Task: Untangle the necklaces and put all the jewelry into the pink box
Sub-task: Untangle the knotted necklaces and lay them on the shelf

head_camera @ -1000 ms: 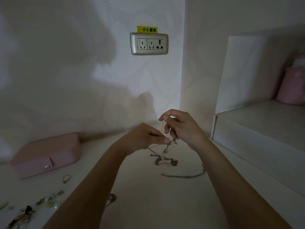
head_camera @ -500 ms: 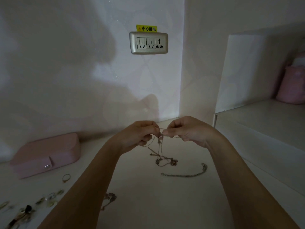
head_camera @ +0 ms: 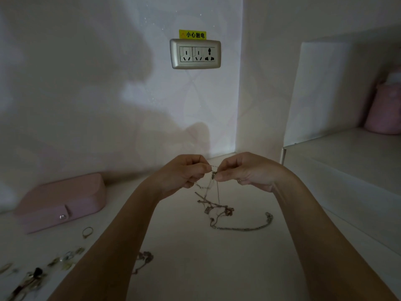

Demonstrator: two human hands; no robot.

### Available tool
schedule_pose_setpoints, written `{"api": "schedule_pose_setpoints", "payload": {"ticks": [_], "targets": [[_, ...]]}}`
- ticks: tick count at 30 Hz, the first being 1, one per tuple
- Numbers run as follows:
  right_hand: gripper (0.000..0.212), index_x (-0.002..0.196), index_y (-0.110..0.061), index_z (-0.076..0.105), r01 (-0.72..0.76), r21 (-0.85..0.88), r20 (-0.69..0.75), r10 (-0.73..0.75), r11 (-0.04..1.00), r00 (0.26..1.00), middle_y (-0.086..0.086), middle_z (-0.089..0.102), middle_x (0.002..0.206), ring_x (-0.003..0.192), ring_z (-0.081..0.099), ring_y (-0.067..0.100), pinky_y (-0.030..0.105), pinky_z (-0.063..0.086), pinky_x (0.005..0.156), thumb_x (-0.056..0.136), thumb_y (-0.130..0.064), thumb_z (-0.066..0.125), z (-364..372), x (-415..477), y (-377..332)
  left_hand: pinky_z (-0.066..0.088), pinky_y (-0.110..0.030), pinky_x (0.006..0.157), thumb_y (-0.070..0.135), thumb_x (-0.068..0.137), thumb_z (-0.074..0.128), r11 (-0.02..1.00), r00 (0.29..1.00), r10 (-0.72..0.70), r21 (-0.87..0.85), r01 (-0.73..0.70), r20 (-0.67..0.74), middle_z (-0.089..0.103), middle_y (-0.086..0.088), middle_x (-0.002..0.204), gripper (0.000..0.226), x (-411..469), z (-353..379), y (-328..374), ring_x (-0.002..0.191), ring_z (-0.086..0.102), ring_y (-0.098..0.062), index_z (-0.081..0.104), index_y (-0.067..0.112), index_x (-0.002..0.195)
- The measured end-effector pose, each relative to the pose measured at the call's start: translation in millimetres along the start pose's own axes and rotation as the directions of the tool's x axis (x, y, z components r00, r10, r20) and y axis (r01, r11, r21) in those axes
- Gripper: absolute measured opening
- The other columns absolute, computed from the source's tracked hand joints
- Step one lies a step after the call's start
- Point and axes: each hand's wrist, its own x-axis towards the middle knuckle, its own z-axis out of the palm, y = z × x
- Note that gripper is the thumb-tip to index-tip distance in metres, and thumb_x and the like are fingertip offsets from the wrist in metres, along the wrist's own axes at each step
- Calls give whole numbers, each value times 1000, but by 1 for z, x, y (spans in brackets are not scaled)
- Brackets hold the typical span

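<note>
A tangle of thin necklaces (head_camera: 219, 208) lies mid-surface, its upper strands lifted off the white top. My left hand (head_camera: 184, 173) and my right hand (head_camera: 245, 171) are held close together above it, each pinching the chain at a small knot between the fingertips. A thicker chain (head_camera: 245, 228) trails from the tangle toward the right. The pink box (head_camera: 60, 202) sits closed at the left against the wall, snap facing me. A ring (head_camera: 87, 231) and several small jewelry pieces (head_camera: 65, 258) lie in front of the box. Another small chain (head_camera: 144, 258) peeks out beside my left forearm.
A wall with a power socket (head_camera: 195, 53) rises behind the surface. A raised white step (head_camera: 347, 161) stands at the right, with a pink container (head_camera: 385, 109) on it at the far edge. The light is dim.
My right hand has dropped and come level with the left. Both hands now pinch the chain close together, with the strands pulled up a little from the surface.
</note>
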Motion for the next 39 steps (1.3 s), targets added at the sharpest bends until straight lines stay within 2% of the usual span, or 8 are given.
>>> {"api": "schedule_pose_setpoints", "payload": {"ticks": [7,13,16,20,25,28,33,39], "targets": [[14,92,-17,75,34,27,-57,-33,999,998,-8,61,65,47,47,-6,19,26,57,79,-23,75,5,0,-4,23,-16,44,13,92,55,1000,1000,5,15,-5,6,33,6,55,21,-1,-2,3,49,25,-7,62,18,72],[9,86,-18,74,119,17,-190,-113,993,975,-18,69,75,67,58,-14,16,35,72,77,-15,77,8,1,-4,21,-21,48,17,89,61,998,998,11,61,-7,-56,36,5,54,13,0,-7,2,51,26,-9,67,14,77],[9,88,-14,72,130,-2,-164,-129,992,978,-19,66,69,62,55,-13,10,36,66,80,-13,74,8,1,-4,20,-20,47,26,76,73,997,997,42,75,-37,-63,36,6,50,14,-1,-9,3,49,24,-10,71,13,79],[14,90,-6,70,129,7,-158,-126,992,979,0,72,77,63,60,-7,1,36,55,77,-5,74,8,1,-4,21,-19,45,23,73,78,995,990,67,84,-57,-125,38,5,47,13,2,-8,1,45,22,-9,74,13,80],[10,87,-15,74,162,10,-202,-157,987,967,1,65,60,66,56,14,19,40,73,79,-21,76,10,4,-2,23,-17,44,16,76,76,995,976,59,94,-41,-208,47,8,46,3,3,-7,1,42,27,-6,73,16,76],[9,83,-16,75,193,14,-245,-184,981,952,0,61,52,61,48,20,20,37,65,78,-23,77,11,6,1,24,-18,44,7,76,74,995,972,24,100,-1,-232,47,9,44,13,5,-4,1,41,28,-6,68,17,69],[8,81,-14,73,171,-128,-274,-201,977,940,0,66,53,42,47,-1,8,31,48,77,-19,79,16,9,4,26,-19,45,6,79,71,996,967,-25,74,45,-255,49,13,44,14,8,-2,0,41,31,-6,65,15,70],[9,80,-22,74,206,-197,-354,-265,958,897,0,67,54,48,48,7,14,34,46,85,-16,70,21,14,4,24,-17,40,19,81,73,998,944,-15,53,34,-330,42,13,39,16,11,-1,-2,38,29,-5,60,12,74]]}}
